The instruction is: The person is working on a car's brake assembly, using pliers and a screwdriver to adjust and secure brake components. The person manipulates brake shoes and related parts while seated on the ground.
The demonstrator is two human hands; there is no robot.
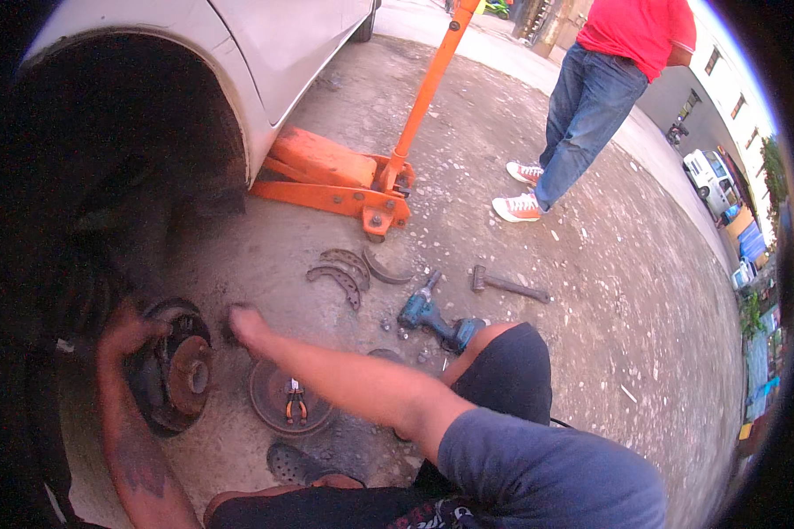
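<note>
Touching hub at ten o'clock, left hand, grip unclear, could slip if loose; right hand curled, contents hidden.

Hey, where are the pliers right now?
In the head view, left of centre and low down, the pliers lie in the rusty drum, just above the clog.
</note>
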